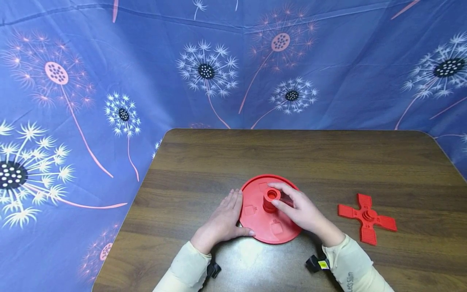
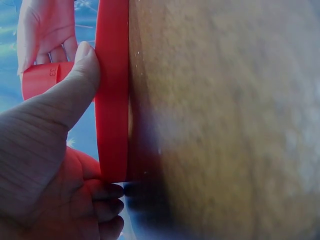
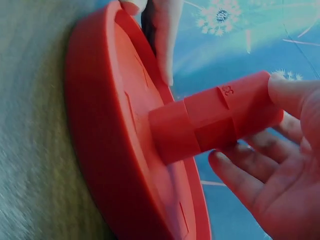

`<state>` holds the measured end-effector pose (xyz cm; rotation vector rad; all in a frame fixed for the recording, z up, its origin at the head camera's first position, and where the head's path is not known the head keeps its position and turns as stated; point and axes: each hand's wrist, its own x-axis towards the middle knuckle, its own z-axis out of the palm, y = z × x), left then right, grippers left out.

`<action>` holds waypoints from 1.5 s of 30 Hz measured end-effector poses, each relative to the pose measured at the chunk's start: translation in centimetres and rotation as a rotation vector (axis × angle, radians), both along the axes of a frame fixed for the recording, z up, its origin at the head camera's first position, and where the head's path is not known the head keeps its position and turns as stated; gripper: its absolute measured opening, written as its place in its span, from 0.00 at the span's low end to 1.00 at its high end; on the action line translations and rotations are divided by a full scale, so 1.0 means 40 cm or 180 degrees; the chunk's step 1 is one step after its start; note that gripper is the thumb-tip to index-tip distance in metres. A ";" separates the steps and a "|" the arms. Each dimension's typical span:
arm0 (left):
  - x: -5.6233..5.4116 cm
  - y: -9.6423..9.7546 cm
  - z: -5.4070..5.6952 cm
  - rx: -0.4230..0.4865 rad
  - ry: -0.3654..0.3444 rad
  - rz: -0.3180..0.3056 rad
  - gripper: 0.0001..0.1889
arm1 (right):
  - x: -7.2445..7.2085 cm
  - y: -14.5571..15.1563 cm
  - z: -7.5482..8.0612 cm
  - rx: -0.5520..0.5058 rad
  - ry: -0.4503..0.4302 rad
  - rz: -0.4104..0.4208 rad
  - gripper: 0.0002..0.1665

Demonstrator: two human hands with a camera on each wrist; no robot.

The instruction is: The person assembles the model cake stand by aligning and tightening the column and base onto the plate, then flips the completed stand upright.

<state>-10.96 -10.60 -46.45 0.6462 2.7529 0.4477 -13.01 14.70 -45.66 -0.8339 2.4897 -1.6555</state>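
A round red disc (image 1: 255, 227) with a raised rim lies on the table, shallow rectangular recesses marked in its face. At its middle stands an upright red hollow cylinder (image 3: 215, 115), marked 33 on its side with a stepped line partway along it. My right hand (image 1: 300, 211) pinches the upper end of this cylinder between thumb and fingers. Along the disc's left edge my left hand (image 1: 222, 223) rests with its fingers extended, the thumb reaching across the near rim. In the left wrist view, the left thumb (image 2: 82, 75) hides part of the cylinder.
To the right on the brown wooden table (image 1: 204, 158) lies a red cross-shaped piece (image 1: 368, 217) with a stubby round post at its middle. A blue dandelion-print cloth (image 1: 146, 61) hangs behind the table and along its left side.
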 end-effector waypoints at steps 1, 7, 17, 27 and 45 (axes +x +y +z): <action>0.000 0.000 0.000 0.0003 -0.0002 0.0002 0.62 | 0.002 -0.003 0.000 -0.0042 -0.0015 -0.0053 0.25; 0.000 0.001 -0.001 0.0016 -0.0019 0.0009 0.62 | 0.015 -0.018 -0.002 -0.0115 0.0023 -0.0391 0.25; 0.000 0.002 0.001 0.0041 -0.0065 0.0018 0.62 | 0.028 -0.031 -0.012 0.0024 0.0415 -0.0685 0.25; 0.004 0.003 0.000 0.0026 -0.0006 -0.0007 0.61 | 0.045 -0.050 -0.023 0.0120 0.0695 -0.0974 0.27; 0.002 0.002 -0.004 0.0225 0.0008 -0.0075 0.61 | 0.084 0.092 0.025 0.0509 0.0630 -0.0950 0.32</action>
